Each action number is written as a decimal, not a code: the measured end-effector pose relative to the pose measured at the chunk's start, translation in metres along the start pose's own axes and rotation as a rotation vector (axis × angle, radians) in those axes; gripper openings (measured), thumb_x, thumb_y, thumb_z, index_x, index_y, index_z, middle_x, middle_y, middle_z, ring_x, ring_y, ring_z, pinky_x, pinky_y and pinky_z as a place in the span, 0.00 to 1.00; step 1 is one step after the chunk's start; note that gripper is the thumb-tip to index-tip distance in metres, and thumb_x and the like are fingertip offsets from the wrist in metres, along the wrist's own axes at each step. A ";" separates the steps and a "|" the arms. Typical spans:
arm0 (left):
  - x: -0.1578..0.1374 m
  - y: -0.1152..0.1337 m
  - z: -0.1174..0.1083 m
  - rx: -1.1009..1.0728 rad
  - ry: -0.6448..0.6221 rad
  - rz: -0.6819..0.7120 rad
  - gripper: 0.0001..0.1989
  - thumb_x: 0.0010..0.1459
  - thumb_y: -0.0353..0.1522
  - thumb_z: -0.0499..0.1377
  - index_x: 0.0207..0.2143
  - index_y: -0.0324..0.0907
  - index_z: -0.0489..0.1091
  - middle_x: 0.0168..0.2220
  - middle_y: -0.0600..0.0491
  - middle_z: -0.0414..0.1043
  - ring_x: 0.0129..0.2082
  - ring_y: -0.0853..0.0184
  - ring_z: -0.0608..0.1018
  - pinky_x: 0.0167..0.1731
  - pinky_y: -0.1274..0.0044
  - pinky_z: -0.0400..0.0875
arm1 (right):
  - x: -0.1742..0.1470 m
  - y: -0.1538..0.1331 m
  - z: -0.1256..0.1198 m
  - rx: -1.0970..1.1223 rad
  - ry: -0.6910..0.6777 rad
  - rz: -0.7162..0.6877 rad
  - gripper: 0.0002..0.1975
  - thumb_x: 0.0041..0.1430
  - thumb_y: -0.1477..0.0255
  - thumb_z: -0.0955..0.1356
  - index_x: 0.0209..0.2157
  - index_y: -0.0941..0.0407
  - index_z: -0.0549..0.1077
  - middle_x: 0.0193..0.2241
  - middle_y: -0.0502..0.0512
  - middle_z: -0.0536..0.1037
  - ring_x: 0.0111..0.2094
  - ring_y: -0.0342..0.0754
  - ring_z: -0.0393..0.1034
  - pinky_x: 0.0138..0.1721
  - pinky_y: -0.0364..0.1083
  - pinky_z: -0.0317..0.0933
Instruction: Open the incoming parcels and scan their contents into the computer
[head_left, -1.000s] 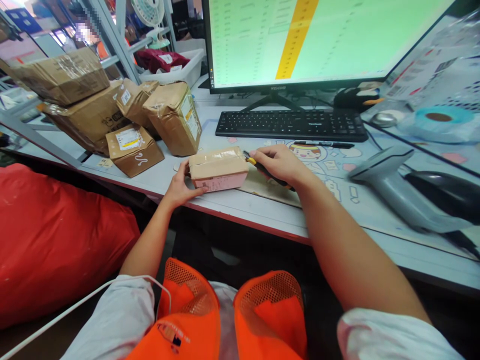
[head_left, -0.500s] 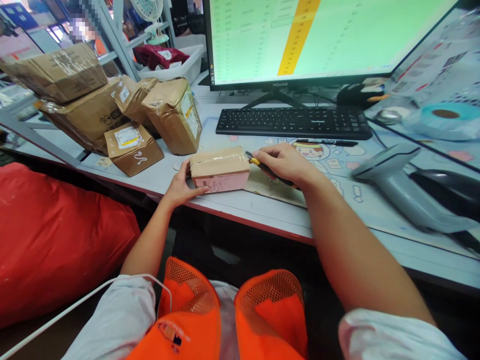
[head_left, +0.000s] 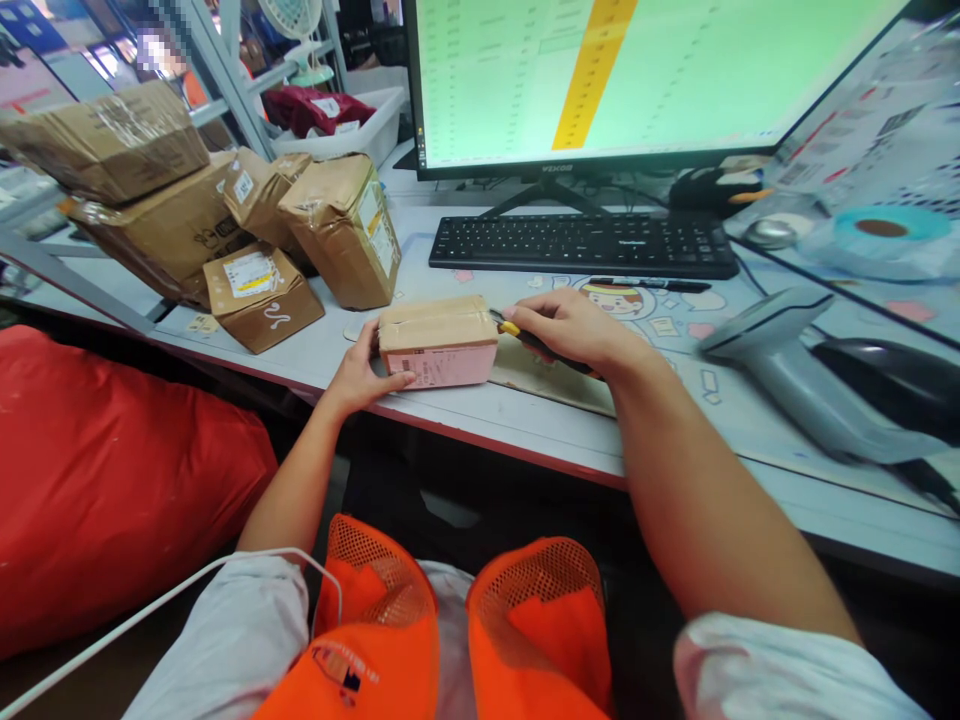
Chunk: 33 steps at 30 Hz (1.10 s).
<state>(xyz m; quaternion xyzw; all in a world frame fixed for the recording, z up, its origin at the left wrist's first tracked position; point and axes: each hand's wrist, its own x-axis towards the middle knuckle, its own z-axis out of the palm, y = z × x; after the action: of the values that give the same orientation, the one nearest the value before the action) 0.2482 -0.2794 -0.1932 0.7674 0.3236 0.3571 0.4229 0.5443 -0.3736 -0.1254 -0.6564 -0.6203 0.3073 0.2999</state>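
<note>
A small cardboard box (head_left: 439,325) with a pink label on its front side sits at the desk's front edge. My left hand (head_left: 365,372) grips the box's left end, thumb on the front face and fingers behind. In my right hand (head_left: 566,325) is a utility knife (head_left: 534,343) with a yellow and black handle, fingers closed around it. Its tip is at the upper right end of the box; whether the blade cuts into the tape there I cannot tell.
Several cardboard boxes (head_left: 339,232) stand at the left of the desk. Behind are a keyboard (head_left: 581,246) and a monitor (head_left: 652,80). A grey barcode scanner (head_left: 802,380) and a tape roll (head_left: 892,235) lie to the right. A red sack (head_left: 120,480) is at lower left.
The knife tip has dropped slightly at the right end of the box. The whole view has shifted a little; my left hand keeps its hold on the box.
</note>
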 end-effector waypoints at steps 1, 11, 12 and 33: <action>0.000 0.000 0.000 0.009 0.000 0.002 0.50 0.39 0.42 0.78 0.62 0.40 0.62 0.55 0.42 0.74 0.58 0.48 0.75 0.60 0.63 0.68 | 0.000 0.001 -0.001 0.006 -0.012 0.004 0.24 0.66 0.56 0.65 0.21 0.56 0.67 0.15 0.49 0.66 0.17 0.40 0.57 0.22 0.44 0.48; 0.000 -0.003 0.004 0.014 0.047 0.040 0.48 0.38 0.42 0.78 0.60 0.41 0.63 0.54 0.43 0.74 0.56 0.49 0.76 0.58 0.65 0.69 | -0.002 0.006 -0.006 0.031 -0.096 0.033 0.25 0.63 0.49 0.66 0.24 0.55 0.71 0.15 0.50 0.67 0.16 0.41 0.56 0.19 0.43 0.46; 0.000 -0.003 0.004 0.019 0.063 0.032 0.49 0.37 0.42 0.79 0.60 0.40 0.63 0.54 0.43 0.73 0.56 0.49 0.76 0.58 0.65 0.69 | -0.002 0.007 -0.006 0.027 -0.103 0.036 0.25 0.63 0.49 0.65 0.26 0.55 0.73 0.15 0.50 0.68 0.16 0.41 0.56 0.19 0.44 0.46; 0.000 -0.013 -0.007 0.069 -0.071 0.150 0.53 0.45 0.46 0.74 0.67 0.37 0.57 0.59 0.42 0.71 0.57 0.54 0.75 0.59 0.67 0.69 | 0.010 -0.071 0.000 -0.808 0.150 -0.396 0.16 0.65 0.57 0.68 0.44 0.53 0.78 0.37 0.57 0.81 0.36 0.51 0.72 0.32 0.45 0.52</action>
<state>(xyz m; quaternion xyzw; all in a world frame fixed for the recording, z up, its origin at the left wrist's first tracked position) 0.2395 -0.2708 -0.2020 0.8157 0.2622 0.3490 0.3796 0.5001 -0.3604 -0.0711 -0.6098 -0.7807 -0.0711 0.1166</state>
